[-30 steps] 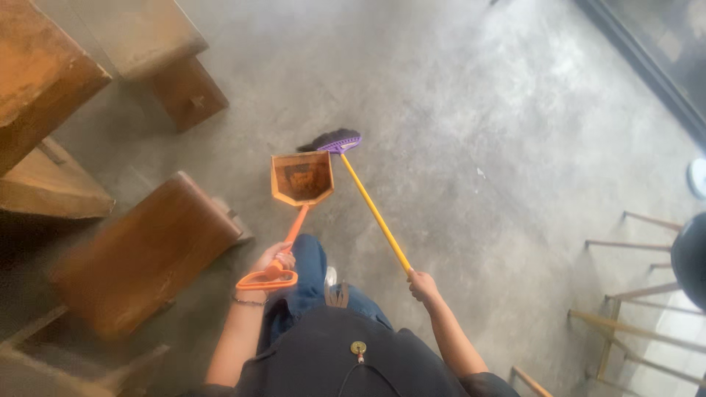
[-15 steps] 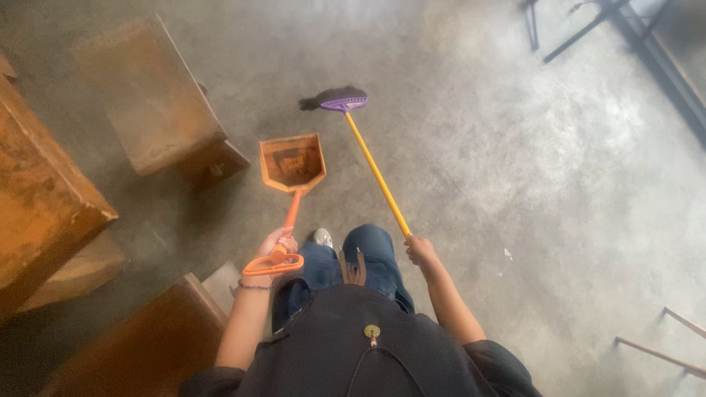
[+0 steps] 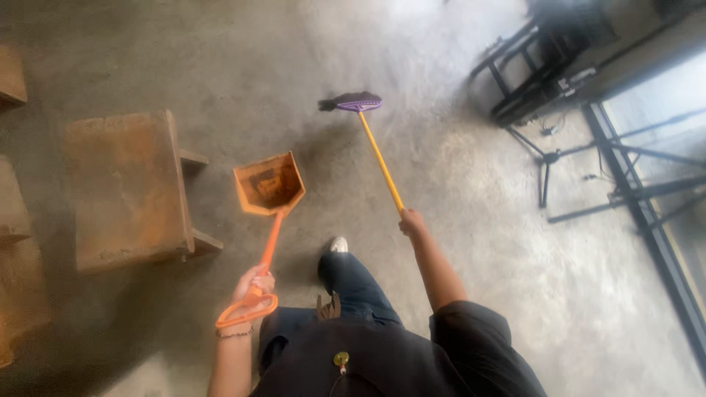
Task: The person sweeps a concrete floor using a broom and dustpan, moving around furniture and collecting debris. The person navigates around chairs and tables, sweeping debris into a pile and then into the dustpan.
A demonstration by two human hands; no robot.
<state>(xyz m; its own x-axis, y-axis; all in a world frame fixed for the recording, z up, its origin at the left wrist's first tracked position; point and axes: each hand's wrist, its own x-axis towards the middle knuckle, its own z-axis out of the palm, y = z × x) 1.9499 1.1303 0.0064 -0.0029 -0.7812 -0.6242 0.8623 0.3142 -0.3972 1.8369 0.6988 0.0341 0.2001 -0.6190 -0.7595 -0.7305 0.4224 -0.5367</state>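
Observation:
My left hand [image 3: 254,282] grips the long orange handle of an orange dustpan [image 3: 268,184], whose open pan hangs just above the concrete floor in front of me. My right hand [image 3: 412,220] holds the top of a yellow broom stick. The broom [image 3: 357,104] has a purple head with dark bristles resting on the floor ahead. My dark trouser leg and a white shoe [image 3: 339,245] show between the two tools.
A rusty brown wooden bench [image 3: 129,187] stands to the left of the dustpan, with more wooden pieces [image 3: 15,242] at the far left. Black metal frames and stands [image 3: 559,81] crowd the upper right, beside a dark rail [image 3: 662,250] along the right edge.
The view has swung and moved on across the floor: the bench now lies at my left and black metal frames have come into sight at the right. Both hands keep their hold.

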